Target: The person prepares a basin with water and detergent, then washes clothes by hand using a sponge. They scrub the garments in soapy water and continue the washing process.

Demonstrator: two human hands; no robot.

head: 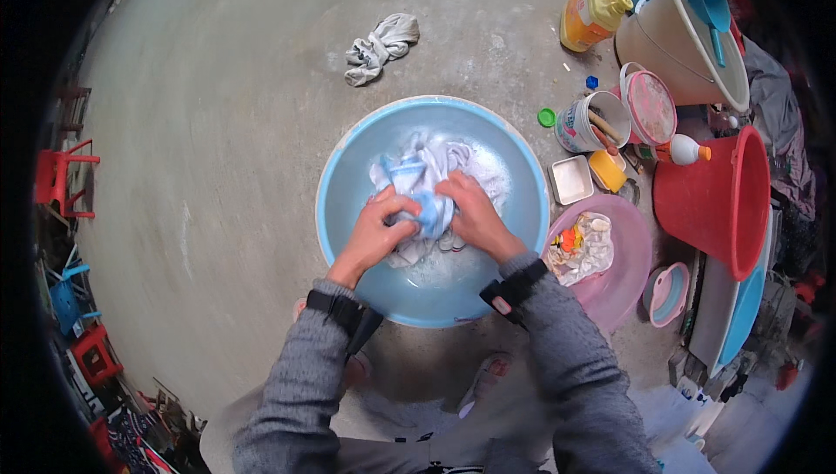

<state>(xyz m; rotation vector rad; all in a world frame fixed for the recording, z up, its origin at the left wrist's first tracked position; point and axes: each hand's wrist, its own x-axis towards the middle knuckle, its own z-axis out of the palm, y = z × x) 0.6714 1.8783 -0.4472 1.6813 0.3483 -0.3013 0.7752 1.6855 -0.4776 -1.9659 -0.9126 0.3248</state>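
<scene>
Both hands are down in a large light-blue plastic basin (346, 147) on the concrete floor. My left hand (382, 226) grips a bunched white and blue cloth (431, 209), thumb and fingers curled around its near side. From the right, my right hand (471, 213) holds the same cloth, fingertips pressed into its folds. Other wet white fabric (450, 154) lies around and beneath it in foamy water (444, 271). How far the pieces are separate cannot be told. Beyond the basin a twisted grey-white cloth (382, 49) lies on the floor.
At right stand a pink basin (630, 258) with crumpled cloth, a red bucket (695, 193), a white tub (575, 128) holding brushes or sticks, a yellow jug (591, 14) and a large beige bucket (666, 49) with a blue scoop (708, 4). Small stools (59, 177) line the left.
</scene>
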